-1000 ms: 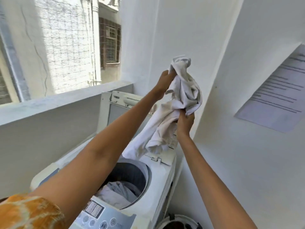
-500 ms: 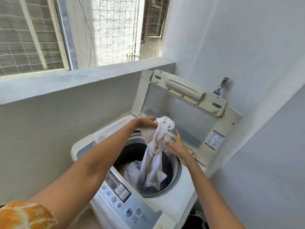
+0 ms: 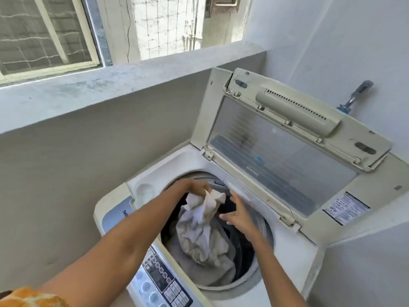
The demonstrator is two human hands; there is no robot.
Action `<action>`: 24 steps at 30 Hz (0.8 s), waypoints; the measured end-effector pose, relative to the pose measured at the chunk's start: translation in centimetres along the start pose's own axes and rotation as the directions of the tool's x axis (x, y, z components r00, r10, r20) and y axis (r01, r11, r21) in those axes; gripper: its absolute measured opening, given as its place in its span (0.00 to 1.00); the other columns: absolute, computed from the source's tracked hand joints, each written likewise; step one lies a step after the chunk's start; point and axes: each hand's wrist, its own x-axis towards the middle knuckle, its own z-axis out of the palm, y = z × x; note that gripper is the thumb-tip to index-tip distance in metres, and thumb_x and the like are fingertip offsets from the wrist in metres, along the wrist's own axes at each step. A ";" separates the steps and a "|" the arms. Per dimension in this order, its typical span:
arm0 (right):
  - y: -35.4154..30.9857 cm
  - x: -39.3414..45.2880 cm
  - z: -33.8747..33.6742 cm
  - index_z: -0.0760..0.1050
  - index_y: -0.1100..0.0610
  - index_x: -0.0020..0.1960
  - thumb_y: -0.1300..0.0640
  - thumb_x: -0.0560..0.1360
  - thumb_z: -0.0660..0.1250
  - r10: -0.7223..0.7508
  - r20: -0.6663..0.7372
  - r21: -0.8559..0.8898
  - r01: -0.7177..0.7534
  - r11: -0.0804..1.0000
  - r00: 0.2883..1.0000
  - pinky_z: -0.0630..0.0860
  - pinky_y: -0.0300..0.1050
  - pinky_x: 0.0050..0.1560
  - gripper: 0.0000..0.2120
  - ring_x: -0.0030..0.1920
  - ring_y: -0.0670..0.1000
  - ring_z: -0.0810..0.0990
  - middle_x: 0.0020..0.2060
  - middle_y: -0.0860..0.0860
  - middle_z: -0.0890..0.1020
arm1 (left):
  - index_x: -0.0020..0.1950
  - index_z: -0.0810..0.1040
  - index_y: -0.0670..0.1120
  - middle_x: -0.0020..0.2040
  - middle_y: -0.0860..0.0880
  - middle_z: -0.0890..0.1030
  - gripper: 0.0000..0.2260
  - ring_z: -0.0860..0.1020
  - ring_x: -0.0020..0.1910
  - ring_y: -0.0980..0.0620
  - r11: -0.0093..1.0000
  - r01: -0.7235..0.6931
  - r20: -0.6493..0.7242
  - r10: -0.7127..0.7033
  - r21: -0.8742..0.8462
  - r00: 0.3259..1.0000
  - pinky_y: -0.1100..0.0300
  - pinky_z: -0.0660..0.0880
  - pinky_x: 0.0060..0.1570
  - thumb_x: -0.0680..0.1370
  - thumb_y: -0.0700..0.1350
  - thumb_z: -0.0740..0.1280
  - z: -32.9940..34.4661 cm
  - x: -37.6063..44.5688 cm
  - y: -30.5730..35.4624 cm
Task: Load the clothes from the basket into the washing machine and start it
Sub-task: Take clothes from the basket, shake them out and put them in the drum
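Observation:
A white top-loading washing machine [image 3: 287, 258] stands in the corner with its lid [image 3: 278, 138] raised. My left hand [image 3: 194, 187] grips the top of a white garment [image 3: 203, 227] that hangs down into the drum [image 3: 250, 247]. My right hand [image 3: 238, 214] hovers just right of the cloth with fingers spread, holding nothing. More pale clothes [image 3: 219, 273] lie in the drum beneath. The control panel [image 3: 161, 282] runs along the machine's near edge. The basket is out of view.
A concrete ledge [image 3: 110, 85] and grilled window run along the left wall. A tap [image 3: 354, 98] sticks out of the right wall behind the lid. Walls close in on the machine's left and right.
The garment was held high in both hands, then came down into the drum. My right hand has let go of it and opened; my left hand still holds its top.

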 end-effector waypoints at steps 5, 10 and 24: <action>3.6 3.7 3.4 0.71 0.49 0.65 0.57 0.72 0.70 0.146 -0.034 -0.241 -0.150 0.959 0.989 0.80 0.49 0.44 0.23 0.48 0.50 0.80 0.49 0.48 0.79 | 0.61 0.77 0.42 0.55 0.49 0.77 0.15 0.74 0.54 0.52 0.997 0.066 0.177 -0.070 0.032 0.982 0.57 0.71 0.55 0.75 0.36 0.64 2.1 4.7 -1.6; 8.4 4.3 4.1 0.72 0.60 0.65 0.51 0.78 0.60 0.282 -0.560 -0.238 -0.477 0.846 0.779 0.74 0.50 0.54 0.19 0.58 0.61 0.78 0.58 0.61 0.79 | 0.63 0.74 0.41 0.63 0.40 0.76 0.14 0.75 0.62 0.42 0.887 0.461 -0.341 -0.443 -0.031 0.829 0.52 0.72 0.57 0.79 0.42 0.57 4.8 6.9 -5.5; 17.4 3.8 11.5 0.48 0.55 0.77 0.54 0.79 0.59 0.499 0.035 -0.468 -0.427 0.774 0.866 0.60 0.48 0.71 0.32 0.73 0.60 0.57 0.74 0.60 0.53 | 0.77 0.36 0.48 0.78 0.40 0.41 0.33 0.47 0.76 0.37 0.894 0.448 0.169 -0.439 -0.021 0.883 0.44 0.51 0.74 0.81 0.48 0.56 19.8 12.6 -10.0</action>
